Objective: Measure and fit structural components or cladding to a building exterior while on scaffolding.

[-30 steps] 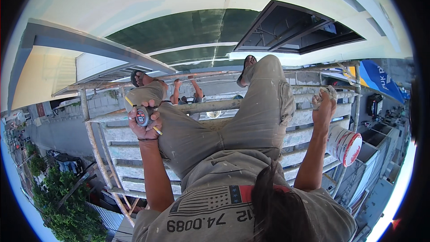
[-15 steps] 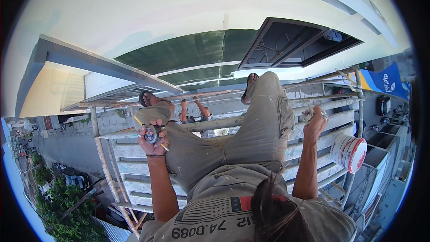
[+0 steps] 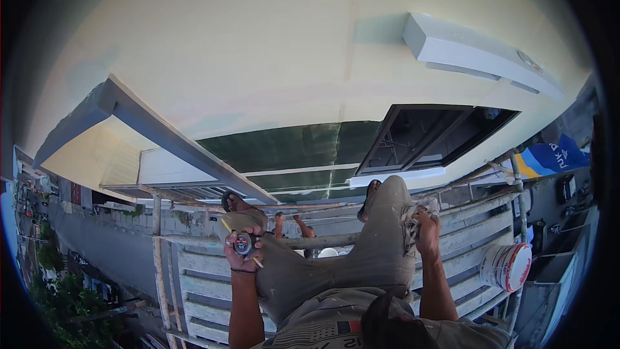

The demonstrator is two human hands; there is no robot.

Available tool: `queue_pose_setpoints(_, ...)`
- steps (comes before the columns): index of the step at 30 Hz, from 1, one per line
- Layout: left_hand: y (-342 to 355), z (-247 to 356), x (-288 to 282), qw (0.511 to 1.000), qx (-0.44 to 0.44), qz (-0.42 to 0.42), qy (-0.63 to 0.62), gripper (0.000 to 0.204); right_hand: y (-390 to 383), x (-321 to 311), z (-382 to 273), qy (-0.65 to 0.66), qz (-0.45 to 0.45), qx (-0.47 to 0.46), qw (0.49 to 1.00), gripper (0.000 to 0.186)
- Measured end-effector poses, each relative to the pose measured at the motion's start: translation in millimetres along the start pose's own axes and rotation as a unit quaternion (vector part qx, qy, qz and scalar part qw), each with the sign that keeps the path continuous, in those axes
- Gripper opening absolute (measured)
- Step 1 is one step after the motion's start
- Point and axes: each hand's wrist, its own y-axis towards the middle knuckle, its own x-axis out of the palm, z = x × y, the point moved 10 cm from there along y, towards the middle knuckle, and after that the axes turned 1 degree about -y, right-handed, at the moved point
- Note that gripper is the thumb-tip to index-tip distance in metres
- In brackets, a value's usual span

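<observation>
My left hand (image 3: 240,255) rests by my left knee. Its fingers wrap round a tape measure (image 3: 243,243) with a round face label, and a thin yellow pencil (image 3: 227,225) sticks out on both sides of the palm. My right hand (image 3: 427,229) is beside my right thigh, closed on a crumpled pale rag (image 3: 431,207). Much of the rag is hidden by the fingers. I sit on a scaffold platform of paint-spotted planks (image 3: 460,260), with my legs apart and feet toward the wall.
A white paint bucket (image 3: 494,267) with a red-marked lid hangs or stands at the scaffold's right side. Ahead rises a cream wall (image 3: 271,52) with a dark green band (image 3: 290,145) and a dark-framed window (image 3: 429,136). Another person's arms (image 3: 305,226) show below, near a white pail (image 3: 327,253).
The view has tilted up, showing more wall. My right hand with the rag has come left, in against my right thigh. My left hand keeps its hold.
</observation>
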Motion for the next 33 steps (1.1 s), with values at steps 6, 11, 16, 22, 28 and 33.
queue_pose_setpoints(6,1,-27,24,0.999,-0.003,-0.010,0.050,0.046,-14,57,-54,0.032,-0.077,-0.027,0.996,0.012)
queue_pose_setpoints(11,19,-92,43,0.993,-0.016,0.055,0.103,0.052,-12,94,-66,0.149,-0.120,-0.018,0.981,0.014)
queue_pose_setpoints(16,41,-180,105,0.984,-0.119,0.046,0.127,0.063,-25,130,-75,0.060,-0.085,-0.049,0.993,0.022)
queue_pose_setpoints(22,46,-211,101,0.980,-0.146,0.085,0.109,0.056,-45,166,-57,0.007,-0.117,-0.006,0.993,0.022)
queue_pose_setpoints(28,42,-207,110,0.980,-0.096,0.131,0.112,0.044,-58,169,-64,-0.001,-0.145,-0.101,0.984,0.034)
queue_pose_setpoints(33,37,-214,99,0.978,-0.123,0.124,0.118,0.038,-70,185,-70,-0.020,-0.273,-0.184,0.944,0.046)
